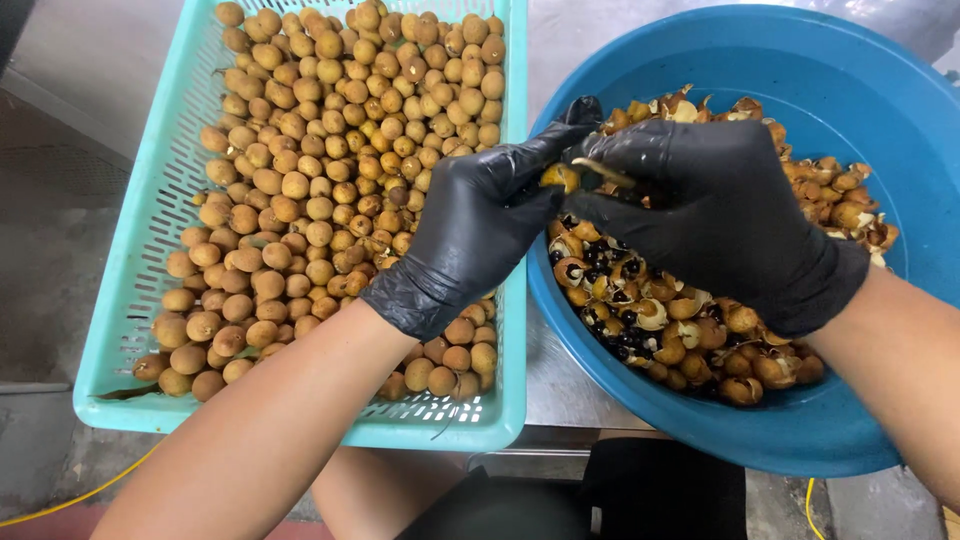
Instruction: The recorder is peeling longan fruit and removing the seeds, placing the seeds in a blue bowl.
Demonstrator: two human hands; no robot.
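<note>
Two hands in black gloves meet over the near rim of a blue plastic basin (800, 60), where they work on a single longan fruit (560, 177). The left hand (470, 225) reaches across from the left, its fingers (545, 135) closed around the small yellow-brown fruit and pinching it between thumb and forefinger. The right hand (720, 210) is curled shut just beside it, gripping a thin pale tool (603, 172) whose narrow tip points at the fruit and seems to touch it; what kind of tool it is cannot be told.

Inside the basin, below and behind the hands, lies a heap of torn brown shells (690, 330) mixed with shiny black seeds (600, 262).

Left of the basin, touching or nearly touching its edge, stands a turquoise perforated crate (150, 230) filled with whole round tan longans (330, 180), piled in a thick layer from the far end to the near end. Both containers rest on a grey metal tabletop (560, 50). A yellow cable (80, 495) runs along the floor at the lower left, below the crate.
</note>
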